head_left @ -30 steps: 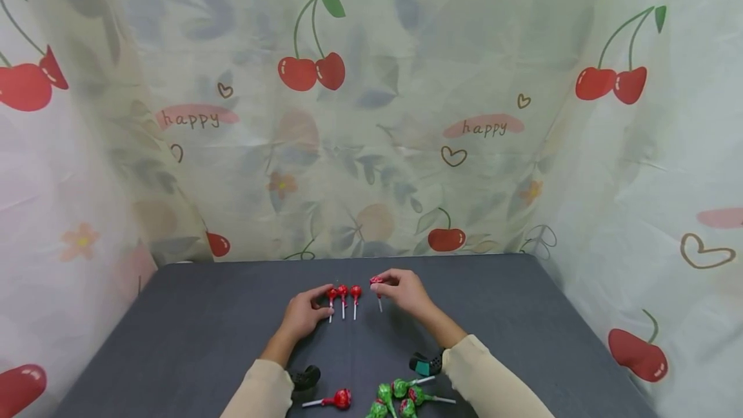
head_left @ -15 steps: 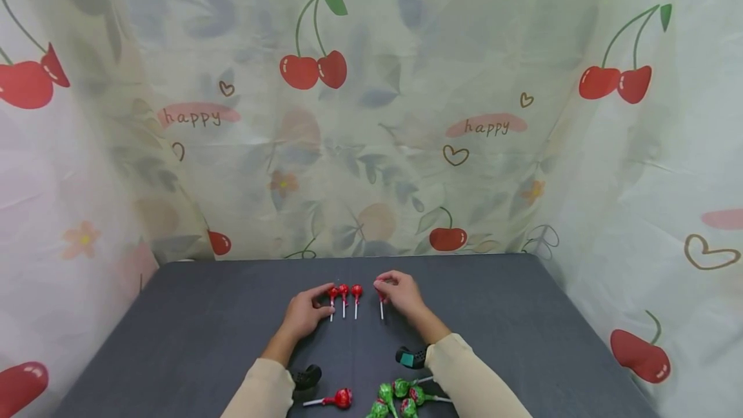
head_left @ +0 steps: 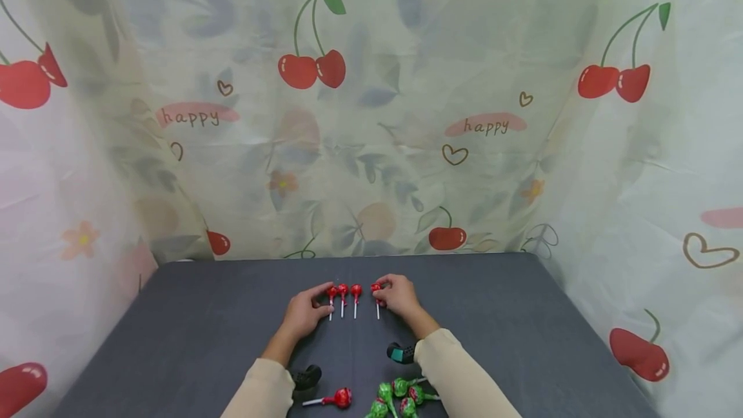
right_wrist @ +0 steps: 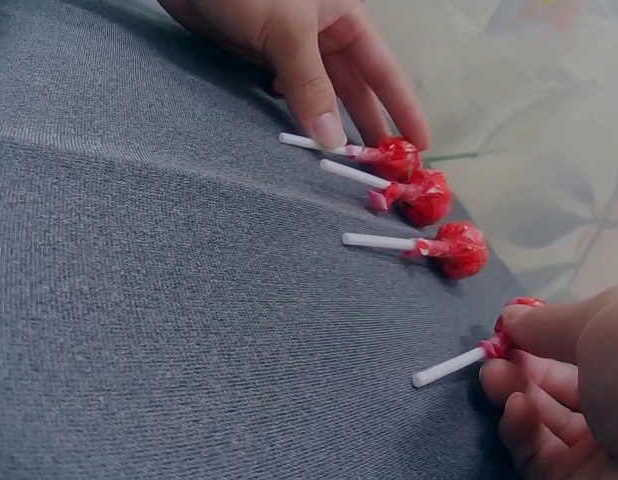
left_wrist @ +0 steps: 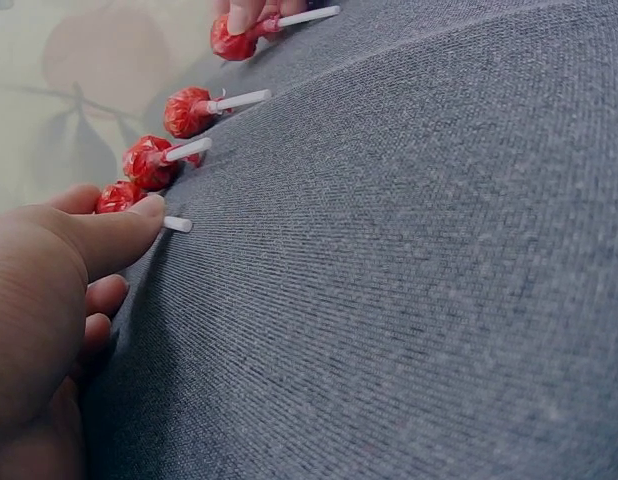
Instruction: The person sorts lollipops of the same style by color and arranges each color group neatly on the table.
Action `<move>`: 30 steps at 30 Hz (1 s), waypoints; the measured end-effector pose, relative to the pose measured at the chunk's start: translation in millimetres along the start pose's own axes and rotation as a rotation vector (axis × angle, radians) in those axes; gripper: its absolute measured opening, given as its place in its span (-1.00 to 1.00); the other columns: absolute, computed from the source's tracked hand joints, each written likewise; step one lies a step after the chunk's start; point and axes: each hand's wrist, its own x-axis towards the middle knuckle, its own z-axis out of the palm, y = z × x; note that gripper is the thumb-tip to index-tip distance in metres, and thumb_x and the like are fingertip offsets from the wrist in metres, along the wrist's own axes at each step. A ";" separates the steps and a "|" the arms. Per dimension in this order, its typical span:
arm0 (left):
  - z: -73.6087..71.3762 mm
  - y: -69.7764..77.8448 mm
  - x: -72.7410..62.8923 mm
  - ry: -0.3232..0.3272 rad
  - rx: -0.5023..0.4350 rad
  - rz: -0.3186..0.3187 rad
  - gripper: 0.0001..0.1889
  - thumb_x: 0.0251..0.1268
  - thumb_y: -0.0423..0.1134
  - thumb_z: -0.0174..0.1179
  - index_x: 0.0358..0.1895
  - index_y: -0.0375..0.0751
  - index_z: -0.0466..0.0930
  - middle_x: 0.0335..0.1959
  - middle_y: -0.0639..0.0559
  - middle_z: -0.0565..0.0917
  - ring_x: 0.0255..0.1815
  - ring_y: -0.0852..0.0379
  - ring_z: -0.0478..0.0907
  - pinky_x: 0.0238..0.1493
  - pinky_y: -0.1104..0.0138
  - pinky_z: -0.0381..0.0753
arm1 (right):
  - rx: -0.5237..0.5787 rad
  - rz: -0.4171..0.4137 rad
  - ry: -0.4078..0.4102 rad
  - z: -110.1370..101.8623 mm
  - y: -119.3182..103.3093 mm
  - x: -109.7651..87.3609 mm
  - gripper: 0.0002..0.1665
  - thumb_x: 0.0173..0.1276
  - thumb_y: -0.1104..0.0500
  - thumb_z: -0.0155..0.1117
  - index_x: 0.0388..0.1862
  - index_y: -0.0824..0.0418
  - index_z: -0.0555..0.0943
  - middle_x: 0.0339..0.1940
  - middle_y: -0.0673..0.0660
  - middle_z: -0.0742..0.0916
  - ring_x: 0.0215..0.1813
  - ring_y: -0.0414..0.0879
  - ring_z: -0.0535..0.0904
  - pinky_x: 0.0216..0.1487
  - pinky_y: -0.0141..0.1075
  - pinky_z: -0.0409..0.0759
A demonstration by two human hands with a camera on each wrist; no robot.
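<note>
Five round red lollipops [head_left: 356, 290] in glossy wrappers [right_wrist: 429, 197]

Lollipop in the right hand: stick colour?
White; the stick shows best in the right wrist view.

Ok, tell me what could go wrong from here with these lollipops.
The right hand holds the rightmost red lollipop by its round head, so it might roll out of line once let go. The left hand touches the leftmost red lollipop, which lies close beside the next red lollipop; a slip could knock the two together. The right sleeve is near the green lollipops and might brush them if it draws back.
</note>
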 end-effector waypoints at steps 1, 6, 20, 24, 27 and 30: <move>0.0 -0.5 0.3 -0.002 0.002 -0.005 -0.46 0.16 -0.25 0.40 0.26 0.00 0.56 -0.53 0.05 0.44 -0.51 0.11 0.34 -0.44 0.25 0.28 | -0.012 -0.002 0.002 0.7 -0.5 0.3 -0.77 0.19 0.29 0.45 -0.17 0.30 0.67 -0.60 0.03 0.67 -0.60 -0.18 0.56 -0.55 -0.33 0.50; -0.1 -0.9 0.4 -0.002 0.005 -0.023 -0.45 0.16 -0.24 0.40 0.27 0.02 0.56 -0.53 0.04 0.44 -0.51 0.10 0.34 -0.44 0.25 0.28 | -0.075 0.003 0.015 6.9 -3.0 1.2 -0.79 0.18 0.25 0.46 -0.20 0.28 0.70 -0.57 0.01 0.67 -0.58 -0.19 0.55 -0.51 -0.31 0.50; -0.3 0.9 2.7 0.000 0.008 -0.034 -0.45 0.17 -0.23 0.39 0.27 0.04 0.55 -0.53 0.04 0.44 -0.52 0.09 0.34 -0.44 0.24 0.28 | -0.238 0.009 0.076 14.9 -15.1 5.9 -0.78 0.16 0.10 0.50 -0.23 0.16 0.75 -0.30 0.02 0.74 -0.31 -0.09 0.58 -0.26 -0.18 0.53; 0.2 0.8 2.8 0.001 0.012 -0.035 -0.45 0.16 -0.23 0.40 0.27 0.04 0.55 -0.53 0.04 0.44 -0.51 0.09 0.34 -0.43 0.24 0.28 | -0.238 0.015 0.079 15.2 -14.7 5.9 -0.76 0.15 0.10 0.51 -0.22 0.16 0.75 -0.34 0.00 0.73 -0.34 -0.12 0.57 -0.28 -0.19 0.53; 1.1 0.5 2.2 -0.001 0.014 -0.039 -0.45 0.16 -0.23 0.40 0.27 0.05 0.55 -0.53 0.04 0.44 -0.51 0.09 0.34 -0.43 0.24 0.27 | -0.235 0.019 0.079 15.9 -12.7 5.8 -0.74 0.15 0.09 0.51 -0.20 0.16 0.74 -0.39 0.00 0.72 -0.38 -0.14 0.56 -0.30 -0.20 0.52; 1.8 0.1 1.7 -0.002 0.014 -0.046 -0.45 0.16 -0.23 0.40 0.27 0.06 0.55 -0.53 0.04 0.44 -0.52 0.09 0.34 -0.44 0.25 0.27 | -0.231 0.020 0.075 17.0 -10.5 5.6 -0.73 0.15 0.10 0.51 -0.18 0.16 0.74 -0.42 -0.01 0.70 -0.41 -0.15 0.54 -0.32 -0.21 0.51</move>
